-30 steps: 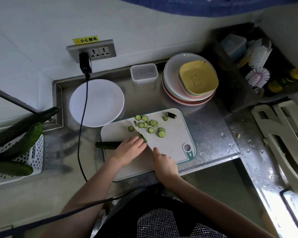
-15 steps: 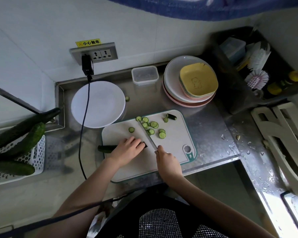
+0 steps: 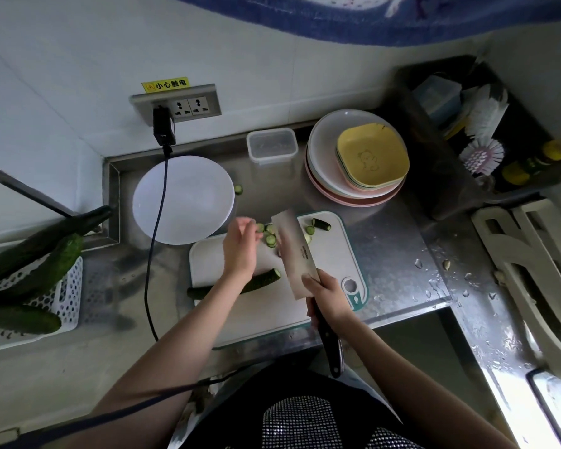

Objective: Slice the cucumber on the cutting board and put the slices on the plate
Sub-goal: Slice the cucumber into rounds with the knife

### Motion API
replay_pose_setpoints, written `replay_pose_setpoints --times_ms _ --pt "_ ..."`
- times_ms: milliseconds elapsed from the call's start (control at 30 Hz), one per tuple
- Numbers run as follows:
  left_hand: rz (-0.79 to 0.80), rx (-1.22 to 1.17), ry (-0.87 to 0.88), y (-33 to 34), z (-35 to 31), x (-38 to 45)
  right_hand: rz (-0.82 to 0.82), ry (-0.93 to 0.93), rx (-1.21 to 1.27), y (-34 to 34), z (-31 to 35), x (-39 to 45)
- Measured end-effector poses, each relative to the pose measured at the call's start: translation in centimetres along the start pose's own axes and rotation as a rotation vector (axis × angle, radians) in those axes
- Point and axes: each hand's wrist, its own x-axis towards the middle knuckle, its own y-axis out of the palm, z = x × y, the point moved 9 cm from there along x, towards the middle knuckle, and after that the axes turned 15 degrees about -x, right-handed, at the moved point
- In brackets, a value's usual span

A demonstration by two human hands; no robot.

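Head view: dark, bumpy cucumber point(image 3: 263, 280) lies cut-ended on cutting board point(image 3: 331, 254); left hand point(image 3: 240, 247) fingers loose; right hand point(image 3: 329, 296) grips knife point(image 3: 293, 251).

Cleaver tilted flat over cucumber slices on the cutting board

The right hand point(image 3: 329, 294) grips the dark handle of a cleaver point(image 3: 297, 254), whose broad blade lies angled across the white cutting board point(image 3: 331, 257) and covers part of a cluster of cucumber slices point(image 3: 270, 238). The left hand point(image 3: 240, 246) reaches to the slices from the left, fingertips at the nearest one; motion blur hides the exact contact. The uncut cucumber point(image 3: 263, 279) lies on the board under the left wrist, and a short end piece point(image 3: 321, 223) sits near the board's far edge. The white plate point(image 3: 183, 199) stands just beyond the board, with one stray slice point(image 3: 238, 189) on the steel counter beside it.
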Motion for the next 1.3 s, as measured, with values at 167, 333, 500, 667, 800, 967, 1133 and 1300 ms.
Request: replay_pose_setpoints --times_ms 167,333,500,667,800,967,1133,1300 --pt "0.177 -0.398 -0.633 5.5 3.6 -1.4 0.132 0.022 0.157 0.1 0.8 -0.1" --pt "0.318 -0.619 -0.901 7.8 5.2 -3.3 0.155 0.079 0.279 0.1 0.6 0.2" --pt "0.205 -0.571 -0.839 6.2 6.0 -2.6 0.037 0.110 0.254 -1.1 0.0 0.8" --pt "0.193 -0.326 -0.678 5.2 5.7 -0.9 -0.139 0.094 0.005 -3.5 -0.9 1.5" --pt "0.234 -0.146 -0.570 6.4 4.8 -0.5 -0.031 0.082 0.098 -3.6 -1.2 1.5" --pt "0.259 -0.426 -0.806 8.3 5.1 -2.8 0.126 0.135 0.338 -2.0 -0.7 0.8" --pt "0.235 -0.537 -0.835 8.8 6.1 -3.2 0.112 0.133 0.340 -2.5 -0.4 0.7" --pt "0.193 -0.671 -0.830 9.1 6.2 -2.8 0.145 0.146 0.296 -2.8 -0.5 0.6"
